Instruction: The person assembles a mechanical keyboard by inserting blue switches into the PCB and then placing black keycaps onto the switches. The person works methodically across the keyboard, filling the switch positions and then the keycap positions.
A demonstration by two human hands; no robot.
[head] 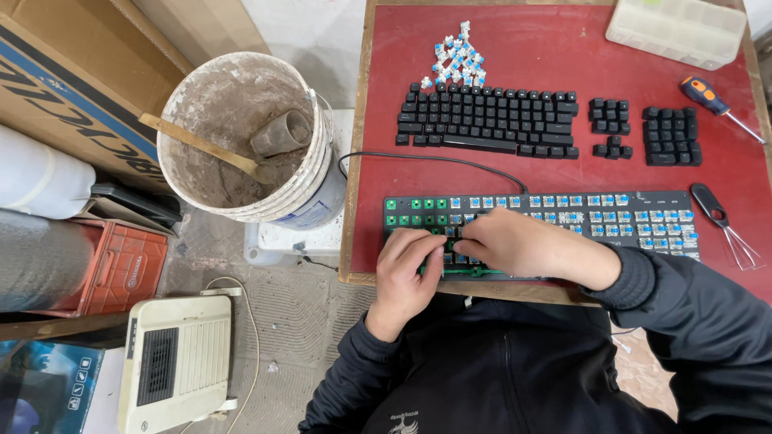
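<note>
Both the left hand [404,269] and the right hand [515,243] pinch narrowly at the stripped keyboard [611,221], its near-left corner, whatever they grip hidden; a slip could bend a green switch [429,204].

Layout on the table [563,56]: the stripped keyboard [555,221] is placed nearest the person, overlapped at its left end by both hands. Behind it, the removed keycaps [487,120] are laid out in rows, and a heap of loose switches [457,56] is set behind those. A screwdriver [709,98] and keycap puller [722,223] are positioned at the right edge. A bucket [249,137] is located left of the table.
</note>
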